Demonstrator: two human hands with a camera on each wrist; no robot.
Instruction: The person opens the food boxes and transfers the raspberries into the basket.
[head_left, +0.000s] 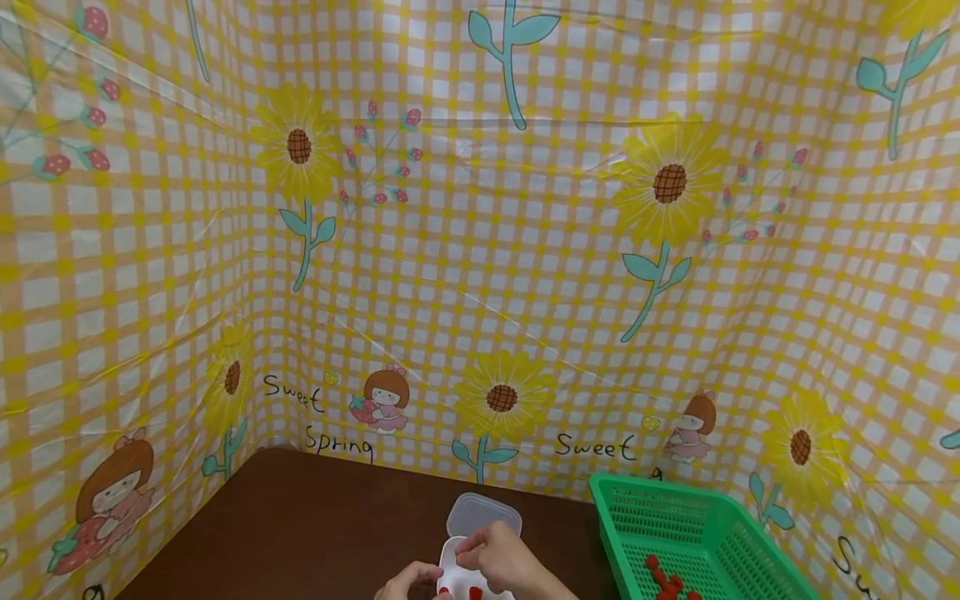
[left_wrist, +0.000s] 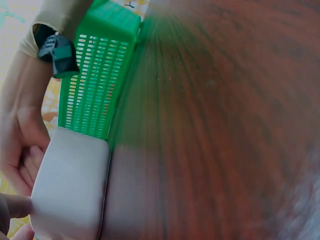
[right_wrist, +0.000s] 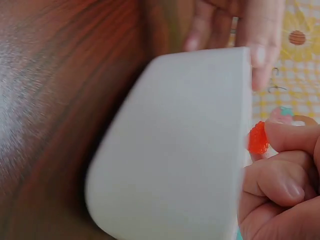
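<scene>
A white plastic box with its clear lid folded back stands at the bottom of the head view, small red pieces inside. My left hand grips the box's left rim, with fingers on its end in the right wrist view. Above the box's open top is my right hand. In the right wrist view, thumb and finger of that hand pinch a bumpy red raspberry by the rim, while the other fingers curl. Both wrist views show mostly the box's outer wall, hiding its contents.
To the right stands a green slotted basket with several red raspberries on its bottom. Everything rests on a dark brown wooden table. A checked sunflower cloth walls it in at the back and sides.
</scene>
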